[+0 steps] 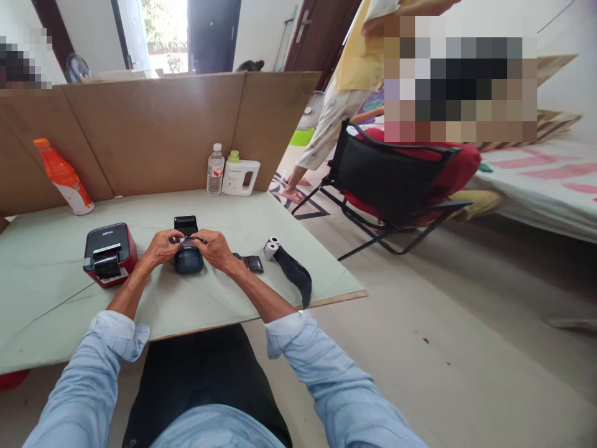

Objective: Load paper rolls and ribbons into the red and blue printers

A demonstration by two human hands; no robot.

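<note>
On the table, a small dark device (188, 261), perhaps a portable printer, lies with a flat black part (185, 224) standing at its far end. My left hand (164, 246) is over its left side, fingers pinched near a small whitish bit. My right hand (213, 249) meets it from the right, fingertips pinched over the device's middle. What the fingers grip is too small to make out. Partly behind my right wrist lies a dark, flat folded piece (254, 264). Farther right are small white rolls (270, 247) with a long black strip (293, 274) trailing toward the table edge.
A red and black printer (109, 255) stands at left. An orange bottle (65, 177) leans against the cardboard screen (158, 130). A clear bottle (215, 169) and white jug (240, 176) stand at the back. Right of the table are a black folding chair (387, 180) and people.
</note>
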